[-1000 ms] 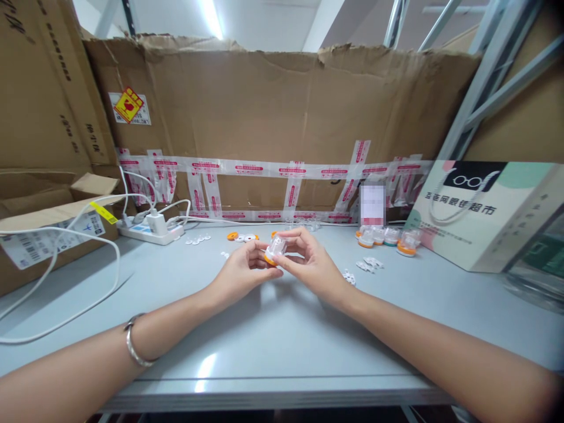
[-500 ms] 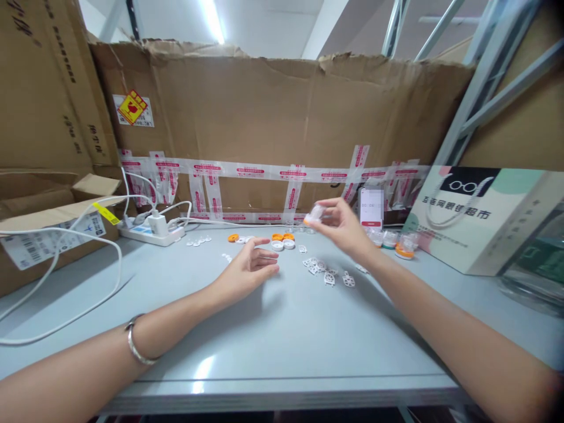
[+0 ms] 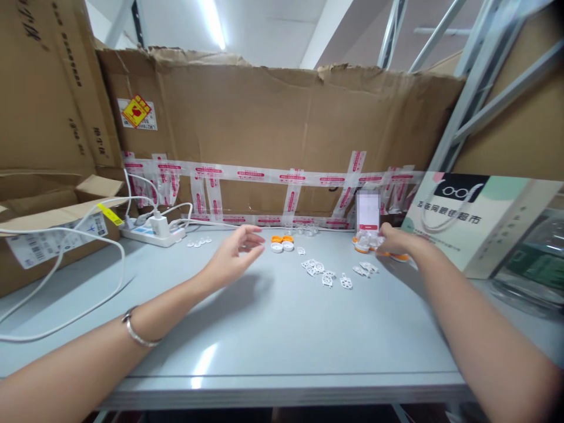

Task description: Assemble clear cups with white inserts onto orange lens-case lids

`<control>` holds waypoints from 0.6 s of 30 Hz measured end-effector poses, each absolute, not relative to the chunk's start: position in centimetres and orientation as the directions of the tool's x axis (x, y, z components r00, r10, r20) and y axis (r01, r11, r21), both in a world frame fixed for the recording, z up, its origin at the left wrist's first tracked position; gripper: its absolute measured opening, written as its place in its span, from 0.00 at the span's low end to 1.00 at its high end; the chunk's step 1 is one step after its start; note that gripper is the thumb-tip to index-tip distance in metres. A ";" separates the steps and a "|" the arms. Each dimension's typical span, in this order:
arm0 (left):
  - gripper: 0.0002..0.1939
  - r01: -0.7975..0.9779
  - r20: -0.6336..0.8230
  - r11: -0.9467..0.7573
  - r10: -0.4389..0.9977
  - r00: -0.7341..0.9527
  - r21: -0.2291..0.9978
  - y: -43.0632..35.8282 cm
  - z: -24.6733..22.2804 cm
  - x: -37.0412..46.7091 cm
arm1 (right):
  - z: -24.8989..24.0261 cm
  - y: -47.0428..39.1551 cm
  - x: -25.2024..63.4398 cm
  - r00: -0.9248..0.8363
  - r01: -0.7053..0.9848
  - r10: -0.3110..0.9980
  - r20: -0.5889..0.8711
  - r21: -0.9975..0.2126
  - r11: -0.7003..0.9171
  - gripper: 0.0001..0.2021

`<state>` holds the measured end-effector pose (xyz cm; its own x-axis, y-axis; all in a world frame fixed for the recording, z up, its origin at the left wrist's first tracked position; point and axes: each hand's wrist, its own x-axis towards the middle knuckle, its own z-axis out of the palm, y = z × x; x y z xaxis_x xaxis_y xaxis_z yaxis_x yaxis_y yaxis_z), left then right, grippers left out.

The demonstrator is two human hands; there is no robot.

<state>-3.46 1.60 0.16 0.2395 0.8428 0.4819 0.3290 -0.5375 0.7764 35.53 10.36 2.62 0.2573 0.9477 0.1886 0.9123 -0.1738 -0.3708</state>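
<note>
My left hand [image 3: 238,249] hovers over the left middle of the table, its slightly bent fingers apart and nothing in them. Just right of its fingertips lie two orange rings [image 3: 282,239] and two white round caps [image 3: 282,247]. At the back right, my right hand [image 3: 394,239] reaches down among small clear-domed pieces [image 3: 363,244]. Its fingers are closed at a clear-domed piece with an orange base, mostly hidden behind the hand. White flat cut-out parts [image 3: 315,268] lie loose at the table's middle, several in a heap.
A phone [image 3: 368,211] leans upright at the back. Clear small cups [image 3: 304,230] stand along the cardboard wall [image 3: 273,117]. On the left are a power strip [image 3: 152,235], white cables and an open carton [image 3: 53,223]. A paper bag [image 3: 467,223] and a large plastic bottle [image 3: 533,264] stand right.
My right hand has carried the clear-domed piece from the back middle to the group at the right. My left hand has drawn slightly left and up.
</note>
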 end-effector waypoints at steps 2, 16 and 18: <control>0.17 0.464 0.577 -0.560 0.808 0.121 0.687 2.8 0.9 -5.3 | 2.4 10.3 35.1 0.262 0.918 0.947 0.184 -0.351 -0.185 0.17; 0.07 0.943 0.355 -0.085 0.934 -0.037 0.322 8.8 0.5 -16.8 | 1.9 10.6 33.9 0.347 0.913 0.916 0.203 -0.295 -0.280 0.25; 0.07 0.950 0.350 -0.073 0.936 -0.040 0.304 9.1 0.0 -16.8 | 2.1 10.6 33.8 0.345 0.913 0.916 0.202 -0.298 -0.278 0.26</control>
<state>-16.84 9.06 -0.03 -0.0400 0.9361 0.3496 0.9497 -0.0731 0.3044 33.79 10.57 2.05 0.3455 0.9163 0.2024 0.9131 -0.2785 -0.2978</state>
